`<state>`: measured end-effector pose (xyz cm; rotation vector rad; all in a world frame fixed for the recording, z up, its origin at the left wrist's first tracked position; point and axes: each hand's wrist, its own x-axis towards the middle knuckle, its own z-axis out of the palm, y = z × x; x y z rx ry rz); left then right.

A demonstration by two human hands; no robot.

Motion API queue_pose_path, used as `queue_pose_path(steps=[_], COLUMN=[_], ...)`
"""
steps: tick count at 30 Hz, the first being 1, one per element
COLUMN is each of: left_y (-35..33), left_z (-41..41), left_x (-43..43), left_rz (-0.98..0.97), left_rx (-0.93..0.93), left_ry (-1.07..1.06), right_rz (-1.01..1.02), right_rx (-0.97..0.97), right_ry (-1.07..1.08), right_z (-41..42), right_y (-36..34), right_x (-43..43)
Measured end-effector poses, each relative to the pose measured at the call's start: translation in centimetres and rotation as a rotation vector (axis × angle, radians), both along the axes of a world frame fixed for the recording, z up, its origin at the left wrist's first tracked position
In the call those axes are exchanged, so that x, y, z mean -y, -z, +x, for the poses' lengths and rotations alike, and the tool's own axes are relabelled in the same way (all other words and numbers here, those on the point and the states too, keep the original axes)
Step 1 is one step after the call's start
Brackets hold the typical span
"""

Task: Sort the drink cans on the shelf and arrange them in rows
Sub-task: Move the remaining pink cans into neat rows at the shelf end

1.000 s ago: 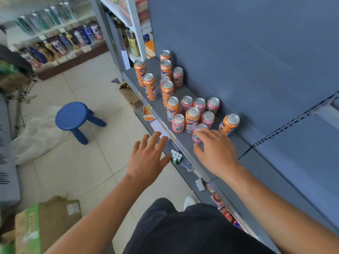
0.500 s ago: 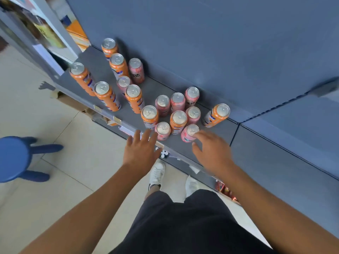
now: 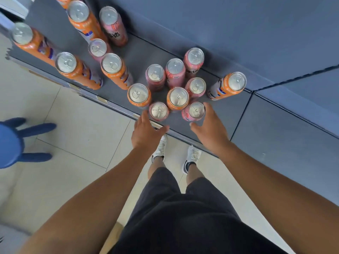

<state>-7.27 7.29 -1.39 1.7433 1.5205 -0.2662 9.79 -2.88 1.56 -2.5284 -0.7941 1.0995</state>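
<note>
Here, seen from above, a grey shelf [image 3: 146, 57] holds a mixed crowd of orange cans [image 3: 178, 99] and pink cans [image 3: 175, 70], not yet in rows. All stand upright, long axis pointing up at the camera, so mostly their round silver lids with pull tabs show. Two pink ones stand at the shelf's front edge. The left pink can [image 3: 159, 110] lies at one o'clock from the left hand [image 3: 146, 133], just beyond its fingertips. The right pink can [image 3: 195, 111] lies at eleven o'clock from the right hand [image 3: 209, 132], between thumb and forefinger. Both hands are spread, fingers apart, gripping nothing; whether the right fingers touch their can is unclear. The right hand looks nearer a grasp. The cans are slim, smooth metal cylinders with glossy printed sides; the shelf is flat and matte.
</note>
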Motion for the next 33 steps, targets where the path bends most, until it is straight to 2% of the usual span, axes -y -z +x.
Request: queue_pose_path(steps=[7,12,16,23,33], left_y=[2.1,1.8,0.9,-3.1,-10.9], left_z=[2.9,2.6,1.3,-0.1,0.3], left_x=[0.9,1.0,1.0,1.0,-0.4], left_rz=[0.019,0.121,0.137,-0.100,-0.372], left_rx=[0.149,0.114,0.166,0.377,0.771], left_ry=[-0.368,-0.310,-0.231,-0.250,-0.193], right_rz=[0.071,0.120,0.132,0.179,0.403], right_rx=[-0.117,-0.204,-0.292,-0.479,-0.551], right_ry=[0.048,0.119,0.224,0.385,0.565], right_z=[1.6,2.2,1.9,1.5,-0.6], right_y=[2.6,2.7,1.8,-2.9,-9.0], right_x=[-0.5,-0.2,0.5,1.6,1.7])
